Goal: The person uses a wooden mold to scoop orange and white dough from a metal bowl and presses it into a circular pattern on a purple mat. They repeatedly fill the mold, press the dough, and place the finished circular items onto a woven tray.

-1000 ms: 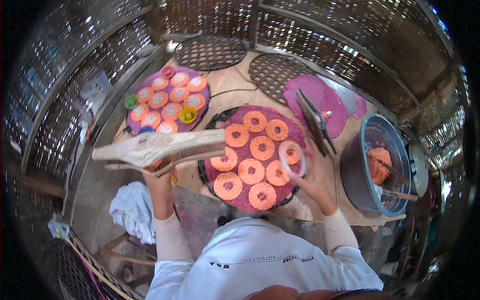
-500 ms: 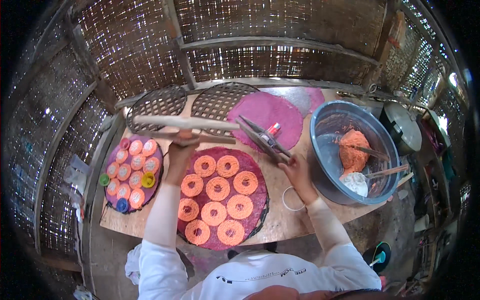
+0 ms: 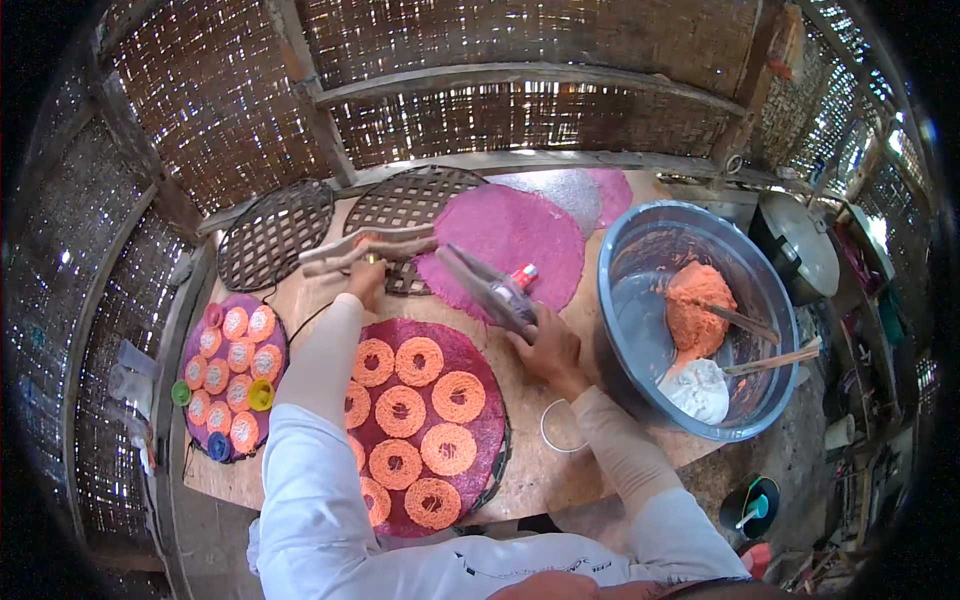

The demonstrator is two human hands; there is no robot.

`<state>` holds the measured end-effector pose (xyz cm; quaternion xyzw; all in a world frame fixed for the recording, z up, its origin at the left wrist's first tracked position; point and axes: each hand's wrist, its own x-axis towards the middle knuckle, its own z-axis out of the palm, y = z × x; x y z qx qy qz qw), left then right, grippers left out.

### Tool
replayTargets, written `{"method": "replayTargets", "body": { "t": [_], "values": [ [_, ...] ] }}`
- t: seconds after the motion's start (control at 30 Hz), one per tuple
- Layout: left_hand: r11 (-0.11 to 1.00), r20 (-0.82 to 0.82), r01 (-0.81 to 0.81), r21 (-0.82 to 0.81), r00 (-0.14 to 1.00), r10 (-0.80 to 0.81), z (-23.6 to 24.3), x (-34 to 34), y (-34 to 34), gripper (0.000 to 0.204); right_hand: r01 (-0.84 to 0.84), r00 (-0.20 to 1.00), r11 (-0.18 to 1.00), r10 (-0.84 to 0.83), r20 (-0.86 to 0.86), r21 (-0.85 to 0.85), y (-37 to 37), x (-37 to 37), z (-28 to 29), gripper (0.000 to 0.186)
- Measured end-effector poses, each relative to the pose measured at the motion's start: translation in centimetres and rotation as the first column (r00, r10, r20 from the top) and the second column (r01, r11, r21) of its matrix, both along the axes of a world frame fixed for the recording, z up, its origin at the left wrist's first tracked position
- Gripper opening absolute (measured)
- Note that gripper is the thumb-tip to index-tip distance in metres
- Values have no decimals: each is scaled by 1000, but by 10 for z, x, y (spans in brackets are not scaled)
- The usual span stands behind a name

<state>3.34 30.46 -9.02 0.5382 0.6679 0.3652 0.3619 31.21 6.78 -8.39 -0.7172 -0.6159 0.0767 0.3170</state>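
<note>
My left hand is closed on a pale wooden press with some orange material on it, held over the back lattice tray. My right hand grips a dark wooden press with a hazy plastic part, above the pink sheet beside a small red-and-white container. A thin white ring lies near my right forearm. In front is a round magenta sheet bearing several orange rings of stringy material, partly hidden by my left arm.
A blue tub holds orange dough, a white bundle and sticks. A left tray carries topped orange rounds and coloured cups. Lattice trays lie at the back against woven walls. A lidded pot stands right.
My right hand has left the white ring on the tabletop and taken hold of the dark press. My left hand has moved toward the back with the pale press. The view has shifted.
</note>
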Motion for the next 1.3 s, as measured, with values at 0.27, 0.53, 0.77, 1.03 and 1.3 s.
{"method": "replayTargets", "body": {
  "t": [0.27, 0.53, 0.77, 1.03, 1.3],
  "values": [
    [885, 678, 29, 465, 630, -377, 152, 27, -168, 46, -566, 265, 823, 238, -934, 49, -89, -41, 94, 44],
    [923, 928, 94, 372, -44, -370, 154, -59, -251, 36, -910, 216, 361, -13, -976, -206, -106, -82, 100, 56],
    [969, 941, -13, 247, -236, -243, 101, -121, -303, 40, -863, 454, 238, -19, -891, -445, -105, -152, 97, 65],
    [978, 970, -188, 87, -206, -126, 47, -165, -333, 44, -693, 704, 202, 395, -590, -692, -102, -196, 104, 76],
    [960, 970, -267, 81, -202, -138, 32, -178, -343, 41, -724, 643, 265, 592, -486, -636, -101, -211, 103, 79]
  ]
}}
